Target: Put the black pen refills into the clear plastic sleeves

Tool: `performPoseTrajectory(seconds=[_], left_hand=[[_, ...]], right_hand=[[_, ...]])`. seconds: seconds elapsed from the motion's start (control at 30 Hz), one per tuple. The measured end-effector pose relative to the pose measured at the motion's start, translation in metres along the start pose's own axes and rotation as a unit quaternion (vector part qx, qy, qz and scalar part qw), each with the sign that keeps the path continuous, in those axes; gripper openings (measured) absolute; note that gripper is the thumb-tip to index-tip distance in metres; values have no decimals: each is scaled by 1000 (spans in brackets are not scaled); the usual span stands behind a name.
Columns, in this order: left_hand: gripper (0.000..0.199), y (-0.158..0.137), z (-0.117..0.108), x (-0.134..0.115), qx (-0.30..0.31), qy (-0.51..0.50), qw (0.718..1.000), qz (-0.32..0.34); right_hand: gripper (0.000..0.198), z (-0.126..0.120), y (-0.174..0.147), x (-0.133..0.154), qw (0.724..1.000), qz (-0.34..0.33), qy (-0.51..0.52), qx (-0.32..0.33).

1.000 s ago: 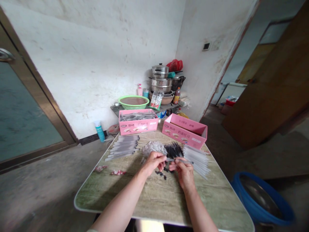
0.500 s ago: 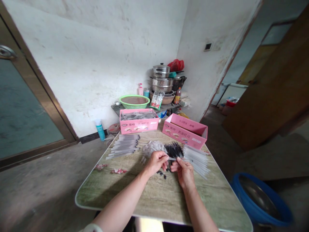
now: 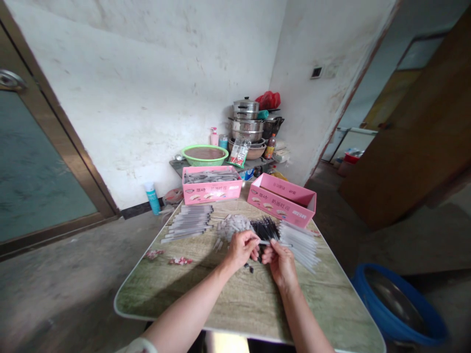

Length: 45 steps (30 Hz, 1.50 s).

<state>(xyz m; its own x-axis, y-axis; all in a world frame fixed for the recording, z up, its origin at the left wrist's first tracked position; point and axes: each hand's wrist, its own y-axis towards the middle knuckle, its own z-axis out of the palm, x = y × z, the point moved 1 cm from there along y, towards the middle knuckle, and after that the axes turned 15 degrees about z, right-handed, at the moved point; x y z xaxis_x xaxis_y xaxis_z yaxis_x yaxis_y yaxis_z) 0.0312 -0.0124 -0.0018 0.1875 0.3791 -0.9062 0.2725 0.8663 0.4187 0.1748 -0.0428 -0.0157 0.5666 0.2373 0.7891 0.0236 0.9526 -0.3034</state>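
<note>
My left hand (image 3: 242, 249) pinches the left end of a thin, pale pen (image 3: 265, 242). Fingers of my right hand (image 3: 281, 260) are closed on its right part, and a dark tip sticks out beyond them. Behind the hands lie a heap of small whitish translucent pieces (image 3: 233, 224) and a bunch of thin black pen parts (image 3: 265, 228). To the right, clear pen barrels (image 3: 300, 245) are spread side by side. Pens with grey insides (image 3: 189, 223) lie in a row at the left. A few small black pieces (image 3: 251, 269) rest just in front of my hands.
Two pink boxes stand at the table's back: the left box (image 3: 211, 191) holds many pens, the right box (image 3: 281, 207) is angled. Behind them are a green basin (image 3: 205, 161) and stacked pots (image 3: 246, 122). A blue tub (image 3: 397, 304) stands right of the table (image 3: 243, 304).
Both hands stay at nearly the same spot with the pen between them. My left hand has shifted very slightly to the right, closer to my right hand.
</note>
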Motion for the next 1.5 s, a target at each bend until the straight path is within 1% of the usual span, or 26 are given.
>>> performPoseTrajectory(seconds=[0.1,0.2,0.33,0.47,0.57,0.67,0.77,0.83,0.93,1.1,1.2,1.3,1.4,1.5], left_hand=[[24,-3,4,-7,7,68,997,33],[19,-4,5,-10,21,98,994,48],[18,-1,0,-2,37,55,997,30],[31,2,-7,4,47,9,999,16],[34,1,-9,4,54,4,999,-4],[38,1,-8,6,39,1,999,-29],[43,3,-8,12,16,-34,998,-59],[46,3,-10,15,13,-59,996,-72],[50,3,-12,16,24,-76,995,-68],[51,2,-11,9,42,-80,994,-62],[46,1,-6,6,37,-53,997,-51],[36,0,-1,5,26,3,999,-28],[25,-3,4,3,27,54,998,-2],[20,-5,9,1,24,100,994,29]], right_hand=[[31,-4,1,0,1000,16,19,14],[32,-7,1,1,999,28,26,20],[35,-5,0,2,1000,4,15,10],[32,-1,-1,1,1000,-25,9,-3],[30,0,-1,1,999,-35,10,-8],[29,2,-2,2,999,-50,7,-14],[28,5,-3,3,998,-60,2,-12],[28,6,-4,3,998,-59,1,-8],[28,5,-4,4,998,-55,4,-1],[25,3,-2,3,998,-55,9,6],[25,0,0,2,999,-39,8,5],[25,-5,3,-1,1000,-8,14,-1],[23,-11,6,-2,999,16,33,4],[19,-14,7,-2,997,34,64,13]])
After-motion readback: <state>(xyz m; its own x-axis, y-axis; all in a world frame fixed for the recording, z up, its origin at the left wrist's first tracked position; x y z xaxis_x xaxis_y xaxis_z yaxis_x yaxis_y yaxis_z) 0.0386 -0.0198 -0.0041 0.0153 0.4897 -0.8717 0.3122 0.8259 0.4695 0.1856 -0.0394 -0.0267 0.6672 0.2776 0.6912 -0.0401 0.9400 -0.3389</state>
